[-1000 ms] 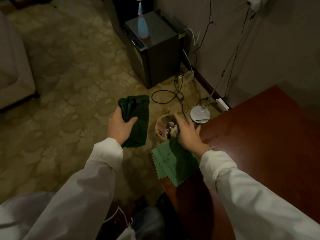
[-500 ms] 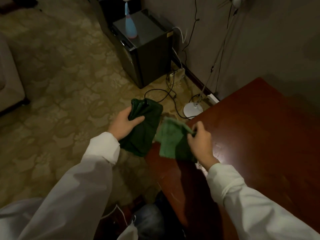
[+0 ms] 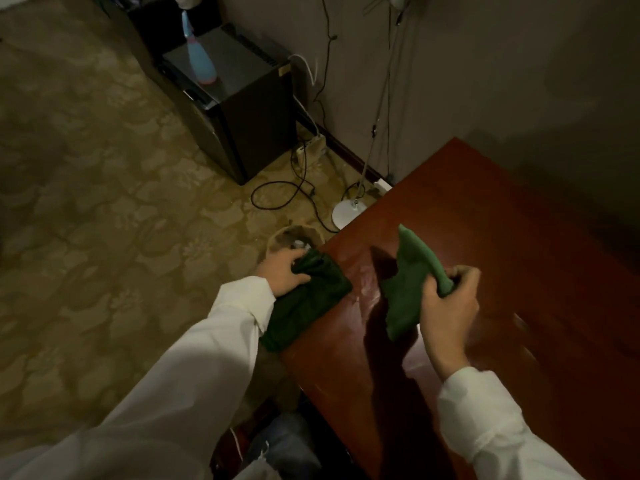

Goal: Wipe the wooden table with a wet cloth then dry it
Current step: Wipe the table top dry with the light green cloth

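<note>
dark cloth (image 3: 308, 296) at table (image 3: 519, 271) edge; light cloth (image 3: 408, 289) lifted.

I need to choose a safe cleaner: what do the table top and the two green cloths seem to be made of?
Table top: looks like reddish-brown wood with a glossy varnish, going by the sheen and streaky reflections; veneer is possible. Dark green cloth, gripped by the left hand: soft fabric that bunches and drapes; whether it is wet is unclear. Lighter green cloth, gripped by the right hand: thin matte fabric, perhaps microfibre.

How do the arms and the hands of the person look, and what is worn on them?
Both arms are covered by long, loose, white sleeves with buttoned-looking cuffs at the wrists. The left hand and the right hand are bare: no gloves show, and I see no rings, watch or markings in this dim light.
</note>
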Tool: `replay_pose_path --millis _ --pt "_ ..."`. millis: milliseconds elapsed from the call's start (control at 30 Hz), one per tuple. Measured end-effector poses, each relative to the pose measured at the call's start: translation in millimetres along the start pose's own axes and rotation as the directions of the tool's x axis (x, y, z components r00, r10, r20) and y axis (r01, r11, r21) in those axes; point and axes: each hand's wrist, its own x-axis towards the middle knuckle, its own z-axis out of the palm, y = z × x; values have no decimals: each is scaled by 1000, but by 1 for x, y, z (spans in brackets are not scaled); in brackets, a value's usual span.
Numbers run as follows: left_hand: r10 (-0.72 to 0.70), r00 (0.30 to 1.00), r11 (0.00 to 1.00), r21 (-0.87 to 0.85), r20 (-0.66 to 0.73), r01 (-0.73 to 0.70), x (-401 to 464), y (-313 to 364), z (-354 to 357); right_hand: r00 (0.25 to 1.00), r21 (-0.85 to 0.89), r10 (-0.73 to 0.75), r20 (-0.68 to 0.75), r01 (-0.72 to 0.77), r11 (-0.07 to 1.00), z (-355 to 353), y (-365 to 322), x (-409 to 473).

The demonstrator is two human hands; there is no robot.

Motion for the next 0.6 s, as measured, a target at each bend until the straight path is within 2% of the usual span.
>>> replay_pose_path --millis 100,167,233,300,333,367,400,433,467,500,600 --pt "79 933 992 118 -350 -40 -17 19 13 999 17 5 -45 -4 1000 -7 4 -3" --pt "264 869 953 256 -420 -166 -31 34 29 998 32 -35 -62 37 999 -8 3 -6" --pt "374 875 867 451 -309 -212 -37 40 49 987 29 -152 -44 153 988 -6 5 -8" --pt "299 935 813 564 -193 -143 -36 37 67 950 -91 -303 78 310 946 -1 11 -10" --pt "240 954 811 577 -179 -96 -35 34 73 909 -185 -362 206 399 898 2 18 -12" --pt "198 963 817 573 -181 -61 -33 32 77 852 -265 -350 391 468 843 4 26 -13" --pt "168 969 825 564 -180 -39 -31 31 78 772 -332 -255 582 512 792 6 31 -16" --pt "152 973 827 561 -176 -28 -30 30 76 672 -392 -105 733 545 741 7 36 -21" --pt "146 975 824 566 -166 -27 -29 29 72 595 -434 19 804 564 703 8 40 -26" --pt "141 978 821 570 -154 -29 -29 26 69 578 -448 63 814 555 701 8 42 -29" --pt "129 983 847 530 -134 -39 -29 24 62 726 -362 -95 681 447 818 10 36 -28"
